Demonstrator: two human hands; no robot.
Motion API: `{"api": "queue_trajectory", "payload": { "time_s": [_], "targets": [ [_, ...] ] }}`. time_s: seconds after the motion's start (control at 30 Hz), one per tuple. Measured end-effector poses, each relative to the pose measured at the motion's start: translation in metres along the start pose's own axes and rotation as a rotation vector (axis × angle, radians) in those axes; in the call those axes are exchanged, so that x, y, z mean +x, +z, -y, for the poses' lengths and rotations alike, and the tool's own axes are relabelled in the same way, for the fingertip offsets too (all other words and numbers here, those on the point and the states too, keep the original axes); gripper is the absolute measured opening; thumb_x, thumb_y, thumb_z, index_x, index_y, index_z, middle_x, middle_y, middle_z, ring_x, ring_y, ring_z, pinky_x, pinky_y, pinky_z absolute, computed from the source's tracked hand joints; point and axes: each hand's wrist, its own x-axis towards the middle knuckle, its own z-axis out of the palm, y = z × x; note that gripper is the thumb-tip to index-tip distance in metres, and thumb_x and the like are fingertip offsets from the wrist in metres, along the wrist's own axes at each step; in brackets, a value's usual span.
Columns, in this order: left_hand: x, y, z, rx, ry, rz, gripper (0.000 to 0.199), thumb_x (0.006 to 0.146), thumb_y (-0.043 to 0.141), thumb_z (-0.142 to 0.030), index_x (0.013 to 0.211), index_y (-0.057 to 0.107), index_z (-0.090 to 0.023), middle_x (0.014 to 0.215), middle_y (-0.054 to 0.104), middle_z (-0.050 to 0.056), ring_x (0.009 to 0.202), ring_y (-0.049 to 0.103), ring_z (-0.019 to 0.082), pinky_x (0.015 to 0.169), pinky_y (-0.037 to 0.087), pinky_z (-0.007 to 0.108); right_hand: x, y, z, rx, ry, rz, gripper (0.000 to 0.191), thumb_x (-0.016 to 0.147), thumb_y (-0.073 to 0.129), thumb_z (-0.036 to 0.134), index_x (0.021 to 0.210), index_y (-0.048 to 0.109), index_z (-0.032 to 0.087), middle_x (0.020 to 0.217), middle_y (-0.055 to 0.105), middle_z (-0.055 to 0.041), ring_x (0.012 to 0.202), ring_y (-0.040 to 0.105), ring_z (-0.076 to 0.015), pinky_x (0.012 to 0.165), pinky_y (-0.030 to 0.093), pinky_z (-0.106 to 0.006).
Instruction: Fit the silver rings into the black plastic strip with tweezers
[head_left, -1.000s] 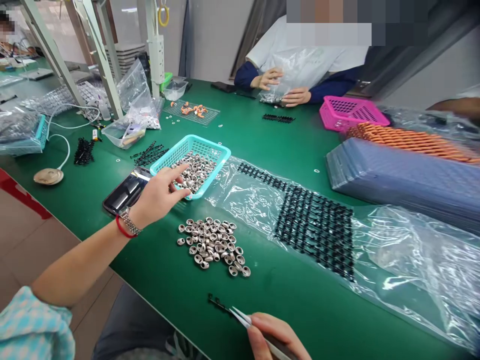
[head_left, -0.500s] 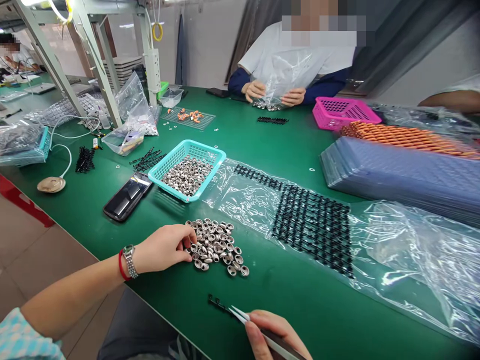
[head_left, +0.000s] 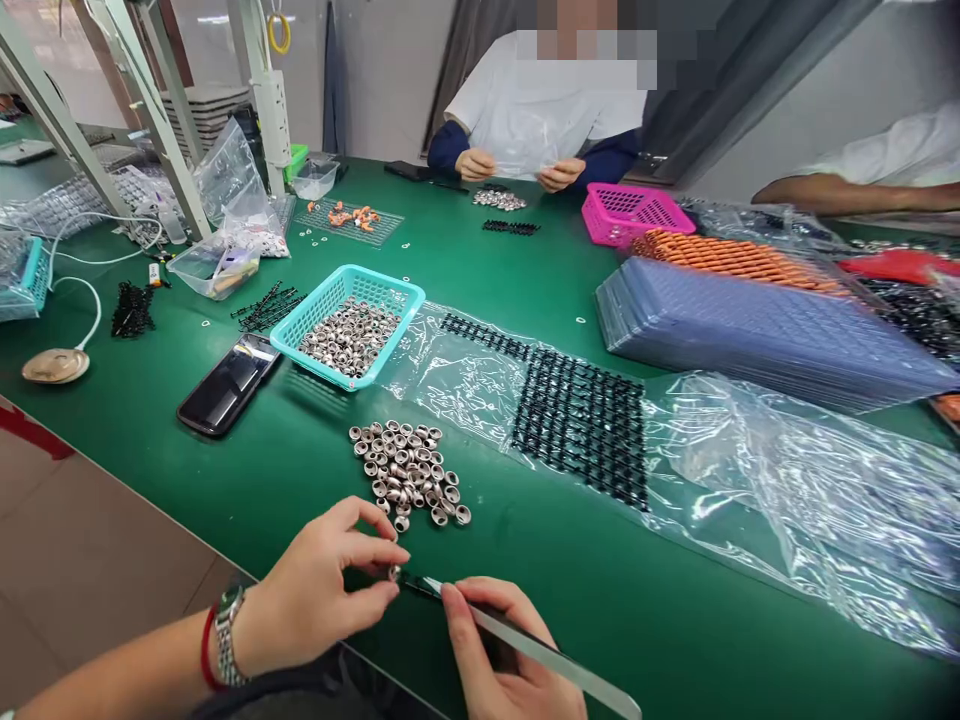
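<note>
Between the thumb and forefinger of my left hand [head_left: 326,575] is a small metal ring-like cap [head_left: 394,573], held at the end of a thin black strip [head_left: 418,585]. My right hand [head_left: 510,650] is closed around a pair of tweezers [head_left: 555,660], whose tips grip the strip. Fingers partly cover both the cap and the strip. Just beyond my left hand lies a loose pile of silvery metal caps [head_left: 409,470] on the green table [head_left: 600,610].
A turquoise basket [head_left: 283,345] of similar caps stands behind the pile, beside a phone [head_left: 229,385]. Rows of black strips [head_left: 581,425] lie on clear plastic film [head_left: 720,450]. Stacked plastic trays [head_left: 720,320] and a pink basket [head_left: 622,220] are farther right. Opposite, a person [head_left: 547,120] holds a clear bag.
My left hand has moved from the pile toward me with a cap, meeting the strip in the tweezers. The view has shifted slightly. The person opposite has raised the bag off the caps.
</note>
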Motion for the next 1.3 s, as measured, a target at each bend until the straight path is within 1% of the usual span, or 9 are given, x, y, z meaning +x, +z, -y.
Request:
{"api": "queue_trajectory", "payload": {
  "time_s": [0.17,0.33,0.47,0.6,0.8,1.0,1.17,1.23,1.3],
  "targets": [
    [-0.008,0.013,0.007,0.056,0.1,0.053,0.019,0.09,0.075,-0.005,0.102,0.086,-0.014,0.105,0.079,0.011,0.094,0.077,0.021,0.087,0.06,0.025,-0.002,0.004,0.004,-0.001,0.028,-0.07,0.022,0.096,0.072,0.044,0.083,0.07,0.026,0.078,0.07,0.0032,0.064,0.068,-0.0104,0.064,0.056,-0.016],
    [-0.006,0.016,0.01,0.08,0.126,0.05,0.014,0.088,0.081,-0.006,0.098,0.086,-0.014,0.097,0.083,0.009,0.086,0.078,0.019,0.083,0.06,0.021,0.004,0.001,0.004,-0.058,-0.162,0.016,0.011,0.096,0.072,0.029,0.085,0.069,0.025,0.075,0.071,0.004,0.059,0.07,-0.0094,0.058,0.055,-0.014],
    [-0.006,0.018,0.009,0.152,0.168,0.052,0.012,0.089,0.079,-0.004,0.096,0.084,-0.013,0.094,0.083,0.009,0.085,0.079,0.02,0.081,0.06,0.021,0.007,0.001,0.001,-0.078,-0.182,0.017,0.01,0.097,0.07,0.027,0.087,0.069,0.025,0.076,0.072,0.0033,0.059,0.071,-0.0094,0.059,0.056,-0.013],
    [-0.008,0.02,0.01,0.202,0.183,0.037,0.012,0.09,0.076,-0.003,0.094,0.081,-0.013,0.094,0.083,0.008,0.083,0.078,0.02,0.08,0.059,0.022,0.006,0.001,-0.004,-0.021,-0.138,0.038,0.009,0.097,0.07,0.028,0.089,0.071,0.025,0.081,0.075,0.002,0.067,0.075,-0.0102,0.066,0.058,-0.013],
    [-0.007,0.02,0.009,0.188,0.18,0.034,0.014,0.093,0.074,-0.004,0.095,0.079,-0.016,0.096,0.082,0.006,0.086,0.078,0.019,0.082,0.059,0.021,0.002,-0.004,-0.011,0.093,0.032,0.093,0.011,0.096,0.073,0.034,0.09,0.076,0.026,0.088,0.079,-0.0022,0.079,0.078,-0.014,0.072,0.061,-0.016],
    [-0.007,0.019,0.008,0.153,0.139,0.045,0.017,0.091,0.073,-0.002,0.095,0.08,-0.017,0.097,0.083,0.006,0.088,0.078,0.018,0.083,0.058,0.021,0.004,-0.002,-0.011,0.222,0.164,0.113,0.016,0.091,0.078,0.042,0.089,0.08,0.026,0.092,0.08,-0.0041,0.083,0.078,-0.0163,0.076,0.062,-0.02],
    [-0.006,0.013,0.004,0.059,0.022,0.015,0.017,0.09,0.073,-0.006,0.095,0.083,-0.019,0.094,0.083,0.005,0.085,0.076,0.018,0.08,0.057,0.023,0.014,-0.006,-0.003,0.221,0.232,0.066,0.027,0.088,0.078,0.05,0.085,0.079,0.024,0.085,0.078,-0.0049,0.074,0.074,-0.0166,0.069,0.062,-0.022],
    [-0.004,0.011,0.001,-0.013,-0.059,-0.026,0.014,0.089,0.074,-0.013,0.095,0.085,-0.02,0.089,0.083,0.005,0.082,0.074,0.019,0.078,0.057,0.025,0.019,-0.01,-0.002,0.229,0.22,0.047,0.029,0.088,0.078,0.051,0.082,0.078,0.023,0.081,0.076,-0.004,0.067,0.071,-0.0152,0.064,0.061,-0.022],
    [-0.003,0.011,-0.002,-0.117,-0.136,-0.045,0.011,0.088,0.076,-0.02,0.093,0.086,-0.02,0.088,0.082,0.006,0.083,0.074,0.02,0.078,0.057,0.026,0.02,-0.014,-0.002,0.257,0.157,-0.011,0.027,0.089,0.078,0.048,0.08,0.077,0.023,0.079,0.076,-0.0036,0.064,0.07,-0.0144,0.06,0.059,-0.021]
  ]
}}
